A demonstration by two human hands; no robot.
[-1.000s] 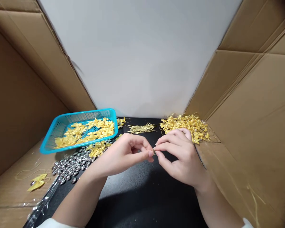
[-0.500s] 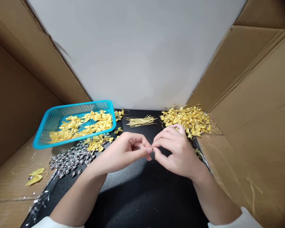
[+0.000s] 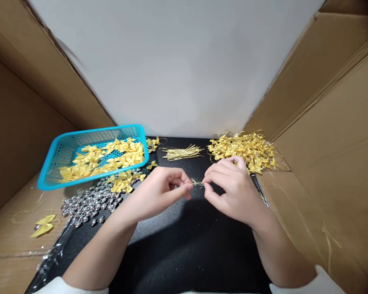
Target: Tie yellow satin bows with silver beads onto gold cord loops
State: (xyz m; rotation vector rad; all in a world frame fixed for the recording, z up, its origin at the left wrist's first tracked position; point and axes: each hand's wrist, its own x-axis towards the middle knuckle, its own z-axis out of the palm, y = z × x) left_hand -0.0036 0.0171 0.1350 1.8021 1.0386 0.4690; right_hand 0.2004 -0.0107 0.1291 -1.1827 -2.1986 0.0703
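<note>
Left hand [image 3: 162, 191] and right hand [image 3: 234, 191] pinch gold cord [image 3: 198, 183], partly hidden in their grip.

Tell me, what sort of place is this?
Probably a small handcraft workstation, judging by the blue basket of yellow bows, the loose silvery beads and the bundle of gold cords laid out on the black surface.
</note>
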